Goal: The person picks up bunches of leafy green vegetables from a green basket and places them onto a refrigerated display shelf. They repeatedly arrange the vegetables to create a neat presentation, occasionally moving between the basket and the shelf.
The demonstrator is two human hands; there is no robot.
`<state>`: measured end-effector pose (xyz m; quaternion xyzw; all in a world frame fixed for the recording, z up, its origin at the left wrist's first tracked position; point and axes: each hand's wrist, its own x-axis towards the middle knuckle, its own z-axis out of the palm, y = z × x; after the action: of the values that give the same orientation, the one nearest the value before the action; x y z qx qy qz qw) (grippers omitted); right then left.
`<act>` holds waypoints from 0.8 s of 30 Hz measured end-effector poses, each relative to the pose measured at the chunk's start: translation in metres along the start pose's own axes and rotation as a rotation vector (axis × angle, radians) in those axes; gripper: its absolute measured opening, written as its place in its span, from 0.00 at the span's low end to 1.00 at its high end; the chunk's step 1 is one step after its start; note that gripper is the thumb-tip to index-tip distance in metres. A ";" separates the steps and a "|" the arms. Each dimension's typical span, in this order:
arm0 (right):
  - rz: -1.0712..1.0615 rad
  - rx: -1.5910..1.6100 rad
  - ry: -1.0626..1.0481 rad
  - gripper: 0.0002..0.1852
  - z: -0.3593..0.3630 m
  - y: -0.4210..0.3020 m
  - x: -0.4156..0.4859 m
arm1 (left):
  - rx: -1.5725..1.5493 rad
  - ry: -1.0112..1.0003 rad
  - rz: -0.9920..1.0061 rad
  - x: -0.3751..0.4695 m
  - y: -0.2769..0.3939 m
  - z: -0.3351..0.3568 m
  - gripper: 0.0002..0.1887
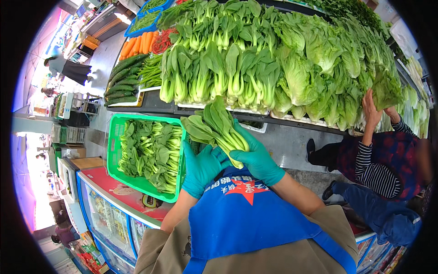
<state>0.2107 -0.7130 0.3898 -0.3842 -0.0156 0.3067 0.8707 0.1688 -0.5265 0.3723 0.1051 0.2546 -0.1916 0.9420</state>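
Note:
My right hand [258, 156], in a teal glove, grips a bunch of bok choy [227, 132] by its pale green stalks. The leaves point up and to the left. Close beside the stalks is my left hand [203, 164], gloved alike, palm up with its fingers apart; its fingertips come near the bunch, and whether they touch it I cannot tell. To the left stands a green plastic crate [113, 150] holding many bok choy bunches [150, 150]. Beyond my hands, rows of upright bok choy [219, 65] fill the display stand.
Romaine-like lettuce [308, 61] is stacked right of the bok choy. Cucumbers [121, 82], green peppers [152, 72] and carrots [138, 44] lie at the left. A co-worker or shopper's hand [371, 106] holds lettuce at the right. A freezer with a red top [119, 188] supports the crate.

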 end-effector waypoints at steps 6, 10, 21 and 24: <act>0.173 -0.115 -0.057 0.45 0.001 -0.014 -0.015 | 0.088 -0.135 0.359 0.020 0.008 0.015 0.44; 0.204 -0.151 -0.074 0.47 0.004 -0.014 -0.011 | 0.114 -0.118 0.374 0.017 0.029 0.023 0.40; 0.115 0.016 0.112 0.48 0.027 -0.049 0.090 | 0.097 -0.277 0.259 0.106 0.140 0.092 0.39; 0.027 0.118 0.261 0.49 0.041 -0.075 0.137 | 0.325 -0.165 0.362 0.139 0.199 0.118 0.40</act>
<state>0.3503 -0.6500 0.4406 -0.3693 0.1209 0.2662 0.8821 0.4142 -0.4244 0.4203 0.2829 0.1196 -0.0661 0.9494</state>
